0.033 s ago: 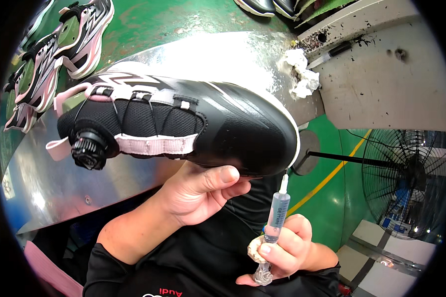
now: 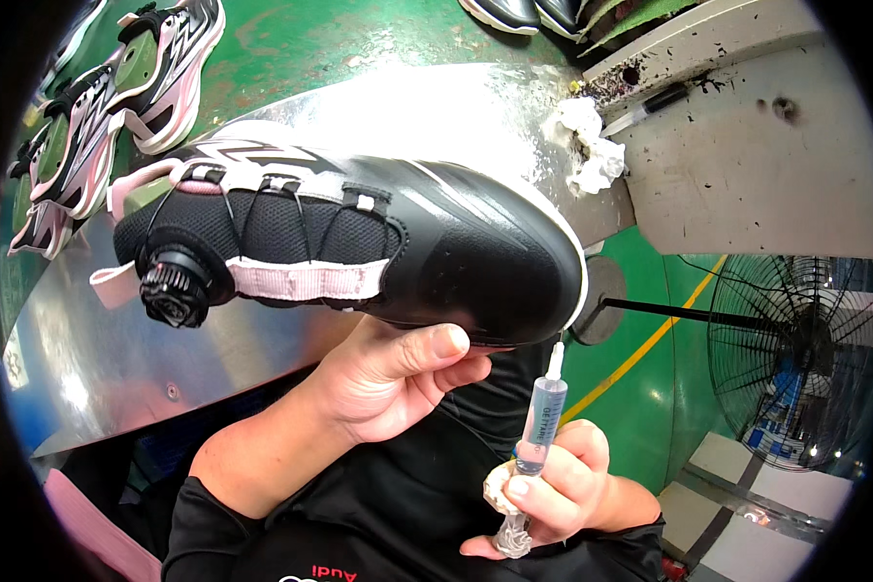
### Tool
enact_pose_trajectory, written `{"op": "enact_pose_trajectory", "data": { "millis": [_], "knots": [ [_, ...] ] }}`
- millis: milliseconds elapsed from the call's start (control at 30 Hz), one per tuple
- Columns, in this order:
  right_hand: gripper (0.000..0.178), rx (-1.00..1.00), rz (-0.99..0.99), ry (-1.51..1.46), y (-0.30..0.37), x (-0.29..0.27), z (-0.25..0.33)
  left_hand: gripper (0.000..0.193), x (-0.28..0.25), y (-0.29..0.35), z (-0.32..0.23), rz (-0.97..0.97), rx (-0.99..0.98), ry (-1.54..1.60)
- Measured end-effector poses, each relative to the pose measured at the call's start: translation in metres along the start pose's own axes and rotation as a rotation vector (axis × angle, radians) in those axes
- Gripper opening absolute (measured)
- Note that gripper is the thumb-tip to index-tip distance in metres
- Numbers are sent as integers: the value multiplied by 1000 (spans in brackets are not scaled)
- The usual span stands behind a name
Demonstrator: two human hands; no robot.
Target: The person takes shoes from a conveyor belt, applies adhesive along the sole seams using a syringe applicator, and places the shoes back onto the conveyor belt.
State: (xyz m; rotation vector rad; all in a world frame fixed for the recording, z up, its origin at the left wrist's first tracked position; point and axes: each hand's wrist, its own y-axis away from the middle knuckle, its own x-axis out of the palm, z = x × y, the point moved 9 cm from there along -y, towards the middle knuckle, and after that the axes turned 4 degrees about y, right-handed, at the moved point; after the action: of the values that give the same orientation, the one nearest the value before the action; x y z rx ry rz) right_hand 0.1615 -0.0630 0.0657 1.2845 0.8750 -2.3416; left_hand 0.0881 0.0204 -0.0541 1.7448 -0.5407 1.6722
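A black shoe (image 2: 485,242) with pale pink straps, thin laces and a round black dial (image 2: 177,291) is held up on its side, toe to the right. My left hand (image 2: 398,373) grips its lower edge, thumb on the near side; the other fingers are partly hidden beneath. In my right hand (image 2: 563,485) is a clear syringe (image 2: 543,417) with liquid in it, pointing upward. Its needle tip meets or nearly meets the sole edge by the toe; exact contact cannot be made out. Whitish wrapping (image 2: 500,490) surrounds the syringe's lower end.
Several similar pink and black shoes (image 2: 155,78) stand at the far left on a green surface. Crumpled white tissue (image 2: 592,145) and a second syringe (image 2: 645,109) lie by the grey panel (image 2: 747,165). A black fan (image 2: 795,359) stands at the right. A metal tabletop (image 2: 165,373) extends below the shoe.
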Motion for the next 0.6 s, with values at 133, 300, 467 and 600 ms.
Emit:
{"op": "enact_pose_trajectory", "data": {
  "millis": [133, 300, 467, 600],
  "knots": [
    [46, 4, -139, 18, 1, -2, -2, 41, 3, 0, -2, 67, 72, -39],
    [48, -21, -142, 44, 2, 0, 0, 43, 6, 1, -1, 61, 57, -36],
    [53, -31, -143, 65, 1, 2, 4, 43, 8, 4, -3, 59, 63, -48],
    [57, -23, -65, 78, -1, 7, 5, 30, 5, 6, -6, -1, 54, -2]
  ]
}}
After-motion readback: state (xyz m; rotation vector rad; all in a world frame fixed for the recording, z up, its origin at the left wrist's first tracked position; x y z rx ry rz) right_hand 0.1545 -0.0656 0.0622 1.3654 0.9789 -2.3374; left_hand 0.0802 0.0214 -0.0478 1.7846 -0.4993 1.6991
